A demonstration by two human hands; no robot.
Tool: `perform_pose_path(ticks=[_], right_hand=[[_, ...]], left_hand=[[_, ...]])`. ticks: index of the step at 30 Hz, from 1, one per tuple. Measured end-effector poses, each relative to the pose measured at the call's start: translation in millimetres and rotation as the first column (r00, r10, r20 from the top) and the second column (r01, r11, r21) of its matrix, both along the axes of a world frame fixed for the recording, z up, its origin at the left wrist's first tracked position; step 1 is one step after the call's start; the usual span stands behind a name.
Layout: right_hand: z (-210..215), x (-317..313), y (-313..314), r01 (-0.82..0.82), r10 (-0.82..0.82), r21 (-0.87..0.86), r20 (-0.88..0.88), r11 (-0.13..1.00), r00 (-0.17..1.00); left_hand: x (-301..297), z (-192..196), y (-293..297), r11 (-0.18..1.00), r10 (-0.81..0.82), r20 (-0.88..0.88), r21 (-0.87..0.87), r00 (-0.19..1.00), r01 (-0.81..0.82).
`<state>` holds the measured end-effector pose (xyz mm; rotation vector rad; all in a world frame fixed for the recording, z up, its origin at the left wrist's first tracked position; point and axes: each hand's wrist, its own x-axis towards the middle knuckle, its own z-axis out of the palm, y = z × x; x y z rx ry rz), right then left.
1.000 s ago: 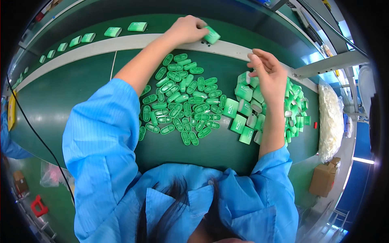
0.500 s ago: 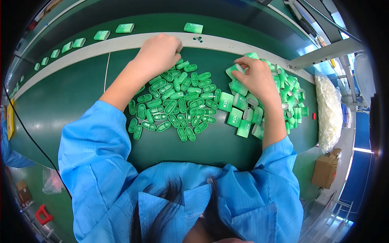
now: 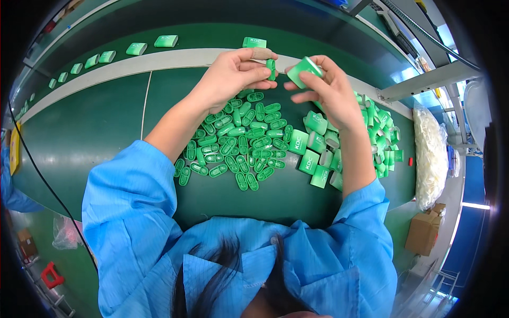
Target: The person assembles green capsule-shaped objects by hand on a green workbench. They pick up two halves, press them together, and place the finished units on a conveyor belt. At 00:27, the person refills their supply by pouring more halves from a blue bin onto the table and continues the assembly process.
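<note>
Oval green piece (image 3: pixel 271 69), glossy, pinched in left hand (image 3: pixel 233 72), flattened green sleeve (image 3: pixel 302 73), held in half-curled right hand (image 3: pixel 335 94)

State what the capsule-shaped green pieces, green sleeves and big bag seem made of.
Capsule-shaped pieces: probably moulded plastic, glossy with bright highlights. Sleeves: smooth, perhaps card or plastic, with flat printed faces. Bag: likely thin clear film, shiny and crinkled.
</note>
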<state>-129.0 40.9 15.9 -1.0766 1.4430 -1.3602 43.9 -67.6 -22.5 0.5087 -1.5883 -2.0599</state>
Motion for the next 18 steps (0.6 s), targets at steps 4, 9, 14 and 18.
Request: perform_pose_path(ticks=[4,9,14,18], right_hand=[[5.2,-12.1,-3.1,-0.047,0.036,-0.019,-0.401,0.999,0.916],[-21.8,-3.6,-7.7,-0.042,0.033,-0.005,-0.529,0.999,0.848],[-16.0,2.7,-5.2,-0.138,0.171,0.117,-0.351,0.983,0.921],[-14.5,-4.1,-3.1,-0.215,0.228,0.096,-0.165,0.972,0.960]], left_hand=[[-0.1,2.7,5.8,0.997,0.074,-0.024,0.000,0.997,-0.074],[-1.4,-7.9,10.9,0.974,0.170,0.010,-0.156,0.985,-0.167],[-2.7,-10.8,24.3,0.954,0.220,0.041,-0.218,0.975,-0.206],[0.3,-2.2,35.7,0.899,0.268,0.044,-0.370,0.962,-0.234]])
